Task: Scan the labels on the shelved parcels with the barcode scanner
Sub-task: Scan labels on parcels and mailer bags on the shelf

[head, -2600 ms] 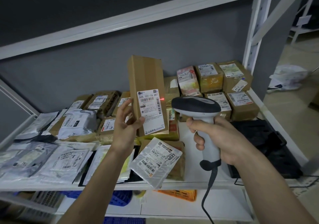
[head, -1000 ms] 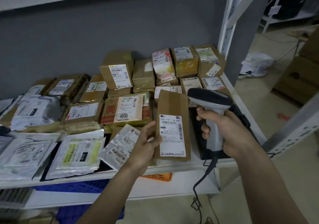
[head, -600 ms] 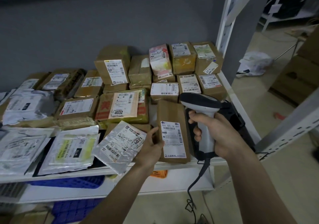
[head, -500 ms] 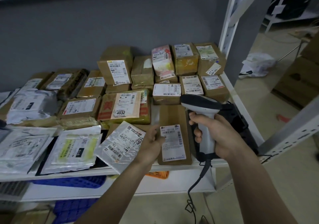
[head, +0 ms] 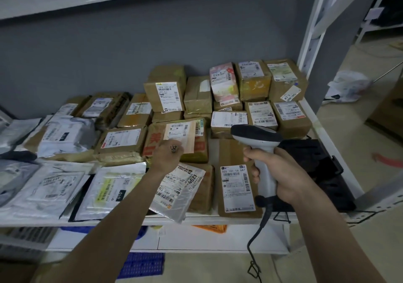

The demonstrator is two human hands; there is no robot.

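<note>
Nearest, flat at the shelf edge: tall brown parcel, white barcode label facing up. Right hand wrapped tight round grey barcode scanner, at 3 o'clock of that parcel. Farther, at 10 o'clock: left hand, fingers curled, touching red-printed parcel.

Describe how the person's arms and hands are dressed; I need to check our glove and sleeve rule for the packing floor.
Both forearms are bare up to the frame edge: no sleeves in view. The left hand and right hand wear no gloves. No watch, wristband or ring shows. Printed digits appear on the back of the left hand; whether ink or an image artefact, I cannot tell.
</note>
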